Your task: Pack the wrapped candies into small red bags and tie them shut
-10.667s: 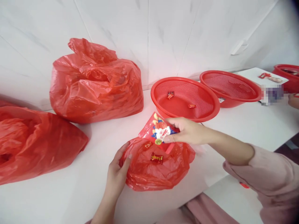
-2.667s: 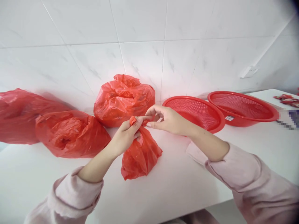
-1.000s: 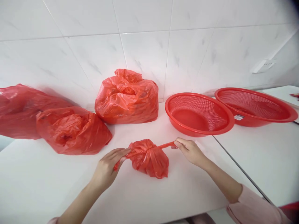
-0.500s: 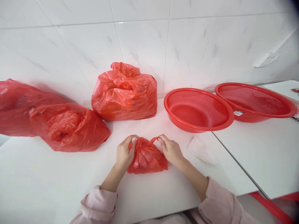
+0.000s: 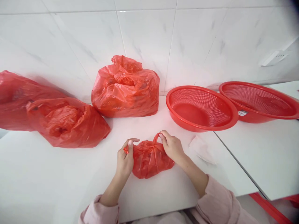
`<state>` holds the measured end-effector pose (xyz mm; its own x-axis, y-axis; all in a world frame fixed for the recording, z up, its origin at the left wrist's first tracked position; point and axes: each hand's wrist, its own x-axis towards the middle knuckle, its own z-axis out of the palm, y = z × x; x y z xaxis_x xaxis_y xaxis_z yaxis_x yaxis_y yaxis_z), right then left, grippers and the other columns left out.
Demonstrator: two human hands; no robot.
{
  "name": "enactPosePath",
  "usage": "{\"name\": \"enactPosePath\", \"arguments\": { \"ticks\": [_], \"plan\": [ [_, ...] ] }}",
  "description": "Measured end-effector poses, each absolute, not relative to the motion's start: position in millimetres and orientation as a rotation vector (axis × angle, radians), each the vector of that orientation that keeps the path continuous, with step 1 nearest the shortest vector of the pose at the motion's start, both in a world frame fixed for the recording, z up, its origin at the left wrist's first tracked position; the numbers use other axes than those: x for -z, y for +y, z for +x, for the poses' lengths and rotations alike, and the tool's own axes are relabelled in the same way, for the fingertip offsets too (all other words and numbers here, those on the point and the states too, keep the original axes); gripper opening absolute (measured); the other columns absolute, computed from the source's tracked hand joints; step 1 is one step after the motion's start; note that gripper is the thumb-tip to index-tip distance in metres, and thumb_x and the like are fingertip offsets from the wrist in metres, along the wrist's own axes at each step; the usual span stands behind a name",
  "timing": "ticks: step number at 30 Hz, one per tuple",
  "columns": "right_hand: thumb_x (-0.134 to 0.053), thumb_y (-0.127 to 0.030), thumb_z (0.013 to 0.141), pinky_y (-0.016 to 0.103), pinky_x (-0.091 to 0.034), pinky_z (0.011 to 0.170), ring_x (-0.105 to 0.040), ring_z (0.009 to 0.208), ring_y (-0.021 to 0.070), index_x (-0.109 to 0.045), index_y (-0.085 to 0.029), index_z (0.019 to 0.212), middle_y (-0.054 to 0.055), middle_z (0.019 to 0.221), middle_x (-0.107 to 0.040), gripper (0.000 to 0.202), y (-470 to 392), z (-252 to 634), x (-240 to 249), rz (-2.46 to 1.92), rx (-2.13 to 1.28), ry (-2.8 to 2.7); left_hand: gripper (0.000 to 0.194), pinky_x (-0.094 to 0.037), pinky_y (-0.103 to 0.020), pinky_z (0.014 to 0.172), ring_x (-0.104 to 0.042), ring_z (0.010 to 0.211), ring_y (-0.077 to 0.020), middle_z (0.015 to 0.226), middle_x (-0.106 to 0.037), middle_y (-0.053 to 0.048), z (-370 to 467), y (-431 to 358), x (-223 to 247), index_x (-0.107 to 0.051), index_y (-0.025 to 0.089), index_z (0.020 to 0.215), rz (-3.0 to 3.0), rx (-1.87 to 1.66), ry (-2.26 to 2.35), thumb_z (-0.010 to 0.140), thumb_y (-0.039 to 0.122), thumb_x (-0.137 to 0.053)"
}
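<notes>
A small red plastic bag [image 5: 150, 160] with something inside sits on the white table between my hands. My left hand [image 5: 125, 158] grips the bag's left end, and a bit of red plastic pokes out between its fingers. A twisted strip at the bag's top is pinched between the thumb and finger of my right hand [image 5: 172, 146]. The contents are blurred by the plastic and cannot be made out.
A large red bag [image 5: 126, 93] stands against the tiled wall, with another red bag [image 5: 70, 124] at the left. Two red baskets, one nearer [image 5: 191, 113] and one farther right [image 5: 257, 115], stand at the back right. A thin white sheet [image 5: 202, 149] lies before them.
The small bag has turned and shifted slightly right. Its top strip now stands more upright in my right hand. My left hand has pulled a little away to the left, and the view has tilted slightly down.
</notes>
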<state>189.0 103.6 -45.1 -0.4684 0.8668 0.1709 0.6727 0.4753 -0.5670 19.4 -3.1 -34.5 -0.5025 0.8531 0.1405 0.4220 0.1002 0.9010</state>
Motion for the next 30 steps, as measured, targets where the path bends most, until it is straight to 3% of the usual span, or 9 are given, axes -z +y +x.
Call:
{"name": "enactPosePath", "arguments": {
  "ticks": [3,5,8,15,22,27,30],
  "plan": [
    [-0.029,-0.036,0.102,0.028,-0.036,0.062,-0.058,0.063,0.0184,-0.058,-0.022,0.099,0.001,0.069,-0.063,0.032,108,198,40,-1.292,-0.567,-2.252,0.046,-0.046,-0.027,0.059,-0.054,0.059,-0.0152,0.063,-0.055,0.002,12,-9,40,-0.068,0.021,0.105,1.288,-1.359,2.012,0.099,0.049,-0.032],
    [-0.030,-0.034,0.103,0.030,-0.039,0.070,-0.060,0.077,0.0198,-0.058,-0.022,0.097,0.004,0.083,-0.066,0.032,100,197,37,-1.254,-0.545,-2.231,0.044,-0.049,-0.032,0.079,-0.061,0.083,-0.0187,0.086,-0.063,-0.004,15,-8,44,-0.069,0.022,0.104,1.358,-1.370,2.041,0.100,0.046,-0.033],
    [-0.032,-0.032,0.102,0.032,-0.040,0.078,-0.057,0.087,0.0205,-0.058,-0.021,0.095,0.006,0.096,-0.065,0.029,81,189,43,-1.154,-0.526,-2.214,0.039,-0.042,-0.039,0.099,-0.055,0.110,-0.0227,0.112,-0.062,-0.007,25,-4,51,-0.071,0.025,0.107,1.505,-1.329,2.023,0.099,0.042,-0.037],
    [-0.030,-0.028,0.102,0.031,-0.036,0.069,-0.053,0.073,0.0176,-0.054,-0.020,0.086,0.004,0.081,-0.060,0.029,70,181,68,-1.146,-0.648,-2.278,0.035,-0.048,-0.037,0.080,-0.057,0.088,-0.0211,0.094,-0.064,-0.005,37,0,69,-0.070,0.025,0.106,1.692,-1.119,1.961,0.100,0.037,-0.037],
    [-0.032,-0.029,0.099,0.031,-0.031,0.065,-0.049,0.065,0.0170,-0.051,-0.021,0.079,0.002,0.071,-0.057,0.028,76,176,72,-1.152,-0.774,-2.205,0.041,-0.045,-0.035,0.065,-0.055,0.072,-0.0205,0.077,-0.058,-0.004,38,7,75,-0.069,0.022,0.090,1.705,-0.991,2.003,0.100,0.040,-0.033],
    [-0.033,-0.038,0.099,0.030,-0.039,0.068,-0.054,0.070,0.0172,-0.050,-0.021,0.078,0.003,0.075,-0.058,0.032,86,187,64,-1.153,-0.951,-2.020,0.041,-0.052,-0.031,0.072,-0.064,0.080,-0.0185,0.087,-0.064,-0.003,28,6,60,-0.070,0.026,0.102,1.660,-0.962,1.935,0.101,0.041,-0.032],
    [-0.032,-0.046,0.099,0.031,-0.045,0.071,-0.059,0.079,0.0183,-0.054,-0.021,0.088,0.005,0.086,-0.062,0.034,94,204,46,-1.062,-1.372,-1.593,0.040,-0.051,-0.033,0.088,-0.065,0.100,-0.0197,0.106,-0.067,-0.005,13,-3,45,-0.068,0.027,0.113,1.592,-1.022,1.956,0.101,0.042,-0.033]
  ]
}}
